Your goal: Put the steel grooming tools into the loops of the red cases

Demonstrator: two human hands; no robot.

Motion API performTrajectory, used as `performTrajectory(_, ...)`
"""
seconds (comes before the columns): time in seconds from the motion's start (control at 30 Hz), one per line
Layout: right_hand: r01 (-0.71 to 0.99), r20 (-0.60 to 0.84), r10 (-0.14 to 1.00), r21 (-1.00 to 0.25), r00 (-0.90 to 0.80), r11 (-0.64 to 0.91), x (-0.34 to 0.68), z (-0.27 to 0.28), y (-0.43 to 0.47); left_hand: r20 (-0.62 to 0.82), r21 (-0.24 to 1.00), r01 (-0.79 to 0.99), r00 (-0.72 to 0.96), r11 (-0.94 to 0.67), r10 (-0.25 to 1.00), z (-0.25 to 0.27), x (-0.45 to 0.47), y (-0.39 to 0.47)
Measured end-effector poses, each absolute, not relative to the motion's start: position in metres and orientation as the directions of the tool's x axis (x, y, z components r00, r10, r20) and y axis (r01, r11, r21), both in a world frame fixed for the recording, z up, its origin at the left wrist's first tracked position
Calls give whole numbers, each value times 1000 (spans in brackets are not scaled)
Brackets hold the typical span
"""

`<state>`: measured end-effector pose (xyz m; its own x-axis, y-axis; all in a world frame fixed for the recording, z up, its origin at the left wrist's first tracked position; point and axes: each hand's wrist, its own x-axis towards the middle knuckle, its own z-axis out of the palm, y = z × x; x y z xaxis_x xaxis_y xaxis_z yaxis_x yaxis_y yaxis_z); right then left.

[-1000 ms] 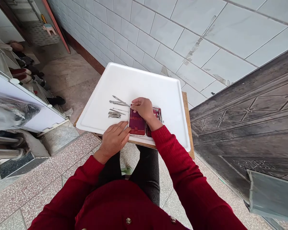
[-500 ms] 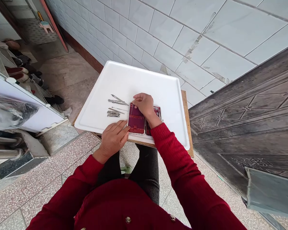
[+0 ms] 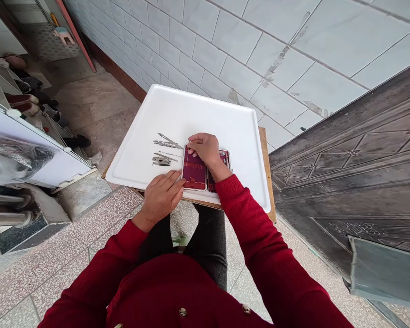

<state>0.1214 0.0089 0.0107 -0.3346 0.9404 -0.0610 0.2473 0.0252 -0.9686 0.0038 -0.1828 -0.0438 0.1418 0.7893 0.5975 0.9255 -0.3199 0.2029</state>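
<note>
An open dark-red manicure case (image 3: 195,176) with a row of elastic loops lies on a white foam board (image 3: 212,111). My left hand (image 3: 162,193) holds its lower left edge, with the thumb at the rim. Above the upper left part of the case, my right hand (image 3: 205,149) is closed in a pinch on a thin metal tool, mostly hidden by the fingers. That hand and wrist cover much of the case's right half (image 3: 224,157), where some metal tools show. Left of the case lie nail clippers (image 3: 161,161), slim metal tools (image 3: 166,156) and tweezer-like tools (image 3: 167,144).
The foam board rests on a wooden board (image 3: 264,136) over my knees. Behind it stands a tiled wall (image 3: 198,41). A dark carved panel (image 3: 341,168) is on the right. Shoes (image 3: 23,104) sit on a rack at the left.
My right hand has shifted very slightly left over the case, and less of the thin tool shows below its fingers. My left hand keeps its place on the edge.
</note>
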Motion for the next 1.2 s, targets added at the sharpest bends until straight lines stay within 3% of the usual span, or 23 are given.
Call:
performTrajectory(0.3,199,-63,937,-980,-343,7,120,6,10,609,165,936,152,-312,778,-40,5,-182)
performTrajectory(0.7,280,-56,929,-959,-365,52,119,7,8,639,115,943,171,-314,750,-40,5,-181)
performTrajectory(0.97,553,119,913,-762,-390,336,125,12,2,632,151,932,166,-330,757,-40,4,-181)
performTrajectory(1.2,694,133,898,-590,-420,413,124,18,-9,659,114,937,177,-330,731,-40,4,-181)
